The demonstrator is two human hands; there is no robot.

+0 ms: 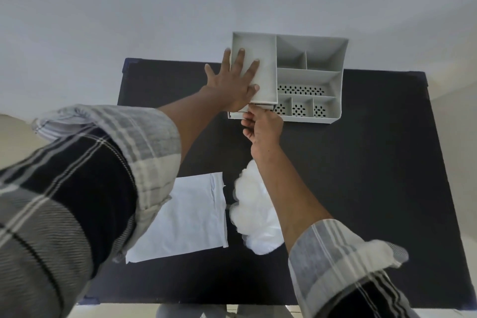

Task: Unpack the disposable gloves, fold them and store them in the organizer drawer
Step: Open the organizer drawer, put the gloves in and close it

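A grey plastic organizer (309, 77) with several compartments stands at the far middle of the black table (361, 162). My left hand (232, 82) lies flat and spread on the organizer's left section, pressing on it. My right hand (260, 124) grips the front of the small drawer (260, 106) at the organizer's lower left; the drawer looks only slightly out. A crumpled pile of translucent white disposable gloves (255, 214) lies on the table under my right forearm. Beside it on the left lies the flat white packaging bag (188, 217).
The table's near edge (206, 302) runs along the bottom, with legs in grey trousers below it. A pale wall rises behind the organizer. Plaid sleeves cover both forearms at the left and lower right.
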